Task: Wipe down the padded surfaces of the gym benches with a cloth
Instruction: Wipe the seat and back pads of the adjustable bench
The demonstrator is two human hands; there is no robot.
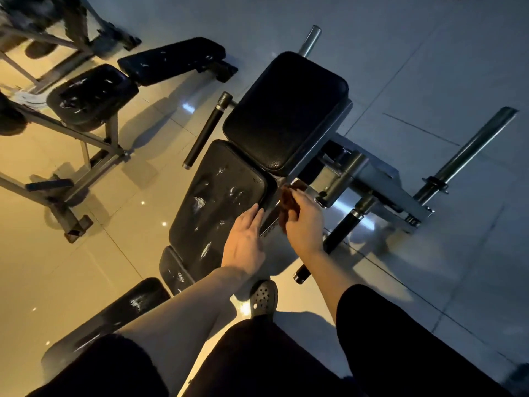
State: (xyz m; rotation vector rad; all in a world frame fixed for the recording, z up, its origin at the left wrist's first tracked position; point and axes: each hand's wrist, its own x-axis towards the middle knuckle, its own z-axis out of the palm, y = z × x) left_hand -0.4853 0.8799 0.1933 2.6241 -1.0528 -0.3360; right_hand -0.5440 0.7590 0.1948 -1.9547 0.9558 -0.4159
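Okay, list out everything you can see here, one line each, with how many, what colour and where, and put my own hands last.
Upper pad: one, black, smooth, centre of view.
Worn pad: one, black with white scuffs, just below the upper pad.
Lower pads: two, black, scuffed, bottom left of that bench.
Second bench pads: two, black, scuffed, upper left.
Metal frame: one, silver-grey, right of the centre bench.
Foam-grip bars: black, either side of the centre bench.
Cloth: one, brown, at the gap beside the worn pad.
Floor: glossy tiles, yellow-lit left, blue-grey right.
Shoe: one, dark, perforated, bottom centre.
Left hand: flat, fingers on the worn pad's edge.
Right hand: grips the cloth.
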